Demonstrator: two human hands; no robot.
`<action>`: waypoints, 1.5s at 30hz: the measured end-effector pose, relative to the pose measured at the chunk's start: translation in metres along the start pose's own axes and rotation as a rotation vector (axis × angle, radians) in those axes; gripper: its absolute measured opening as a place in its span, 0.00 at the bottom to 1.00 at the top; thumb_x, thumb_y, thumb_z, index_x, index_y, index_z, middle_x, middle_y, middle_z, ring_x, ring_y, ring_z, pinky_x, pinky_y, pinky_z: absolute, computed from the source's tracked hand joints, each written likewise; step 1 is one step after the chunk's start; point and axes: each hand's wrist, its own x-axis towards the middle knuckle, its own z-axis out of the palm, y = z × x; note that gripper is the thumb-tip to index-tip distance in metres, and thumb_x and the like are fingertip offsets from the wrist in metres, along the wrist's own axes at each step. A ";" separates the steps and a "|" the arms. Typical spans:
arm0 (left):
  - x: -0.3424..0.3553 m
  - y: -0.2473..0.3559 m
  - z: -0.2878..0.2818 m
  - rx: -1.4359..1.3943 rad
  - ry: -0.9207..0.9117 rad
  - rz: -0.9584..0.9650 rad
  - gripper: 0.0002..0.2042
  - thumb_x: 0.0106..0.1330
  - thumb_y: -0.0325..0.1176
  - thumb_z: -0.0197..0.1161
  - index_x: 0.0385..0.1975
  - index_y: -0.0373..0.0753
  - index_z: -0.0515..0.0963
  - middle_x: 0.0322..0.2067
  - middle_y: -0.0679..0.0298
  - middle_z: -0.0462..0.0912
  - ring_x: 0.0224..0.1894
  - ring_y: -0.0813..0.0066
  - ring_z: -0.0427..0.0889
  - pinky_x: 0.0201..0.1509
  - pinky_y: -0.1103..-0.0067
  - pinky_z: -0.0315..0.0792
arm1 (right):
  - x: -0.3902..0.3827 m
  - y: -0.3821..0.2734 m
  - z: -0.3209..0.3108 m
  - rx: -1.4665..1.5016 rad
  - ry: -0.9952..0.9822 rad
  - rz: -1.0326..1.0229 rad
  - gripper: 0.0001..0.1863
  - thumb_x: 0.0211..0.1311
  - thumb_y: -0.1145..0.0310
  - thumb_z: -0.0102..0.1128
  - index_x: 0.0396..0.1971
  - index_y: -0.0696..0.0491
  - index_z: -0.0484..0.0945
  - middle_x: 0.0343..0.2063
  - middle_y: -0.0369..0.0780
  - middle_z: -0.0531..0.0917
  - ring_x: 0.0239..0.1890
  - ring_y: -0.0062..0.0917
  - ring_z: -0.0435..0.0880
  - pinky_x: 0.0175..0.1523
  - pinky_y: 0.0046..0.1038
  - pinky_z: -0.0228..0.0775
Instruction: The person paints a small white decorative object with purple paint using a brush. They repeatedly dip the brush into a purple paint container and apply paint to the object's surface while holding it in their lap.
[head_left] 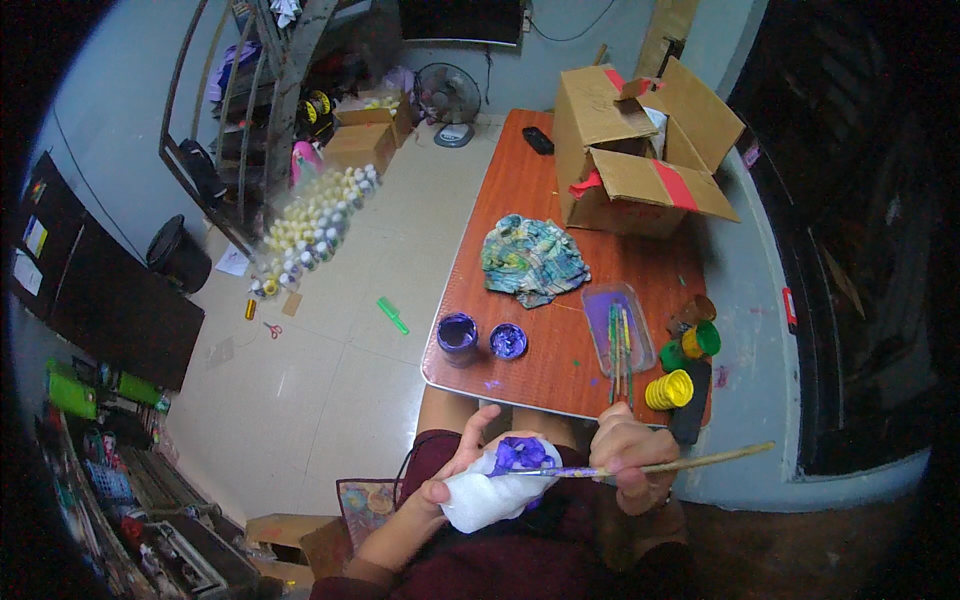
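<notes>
Above my lap, my left hand point(455, 468) grips a rounded white foam piece point(482, 506) with a wet purple patch on its upper side. My right hand point(632, 450) pinches a long wooden-handled paintbrush point(715, 457), held nearly level. The brush's tip lies against the foam at the edge of the purple. An uncapped jar of purple paint point(457, 336) stands at the table's near left corner, beside a purple-smeared lid point(508, 342). A clear plastic tub point(649, 350) with several brushes and purplish liquid sits to the right.
The reddish table point(510, 180) bears a paint-stained cloth point(535, 262), a big opened carton point(625, 215), and yellow point(668, 391) and green point(706, 340) paint containers. On the floor lie a green comb point(393, 315), scissors point(273, 330) and a bagged heap of small white-and-yellow pieces point(315, 220).
</notes>
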 end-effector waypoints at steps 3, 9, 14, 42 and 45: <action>-0.002 0.000 0.000 0.009 0.019 0.003 0.61 0.21 0.68 0.68 0.62 0.51 0.45 0.56 0.42 0.56 0.58 0.44 0.58 0.61 0.56 0.53 | -0.001 0.004 -0.004 0.001 -0.034 -0.005 0.12 0.55 0.62 0.51 0.17 0.53 0.70 0.19 0.36 0.75 0.20 0.27 0.72 0.33 0.32 0.58; -0.001 -0.003 -0.007 0.065 -0.019 0.018 0.61 0.21 0.72 0.63 0.62 0.51 0.44 0.56 0.42 0.56 0.57 0.45 0.59 0.60 0.57 0.55 | 0.001 0.004 -0.011 -0.007 -0.061 -0.041 0.08 0.53 0.64 0.53 0.22 0.52 0.70 0.19 0.35 0.75 0.20 0.26 0.72 0.33 0.32 0.59; -0.002 0.000 -0.005 0.092 -0.034 0.015 0.61 0.21 0.73 0.60 0.62 0.51 0.43 0.56 0.44 0.57 0.57 0.46 0.60 0.60 0.58 0.56 | 0.000 0.002 -0.014 -0.082 -0.066 -0.083 0.07 0.53 0.65 0.54 0.24 0.52 0.70 0.19 0.36 0.75 0.20 0.27 0.72 0.32 0.33 0.59; 0.006 -0.007 -0.021 -0.157 -0.225 0.082 0.39 0.54 0.57 0.54 0.60 0.42 0.48 0.54 0.48 0.60 0.58 0.59 0.61 0.64 0.68 0.51 | -0.001 0.008 -0.019 -0.113 -0.083 -0.145 0.07 0.53 0.66 0.54 0.28 0.52 0.69 0.18 0.36 0.76 0.19 0.26 0.73 0.32 0.32 0.59; 0.004 -0.012 -0.038 -0.163 -0.107 -0.015 0.49 0.38 0.57 0.63 0.60 0.49 0.43 0.55 0.45 0.57 0.57 0.51 0.61 0.59 0.62 0.58 | 0.000 0.011 -0.020 -0.084 0.029 -0.171 0.08 0.54 0.64 0.53 0.28 0.52 0.68 0.17 0.36 0.75 0.18 0.25 0.73 0.32 0.32 0.58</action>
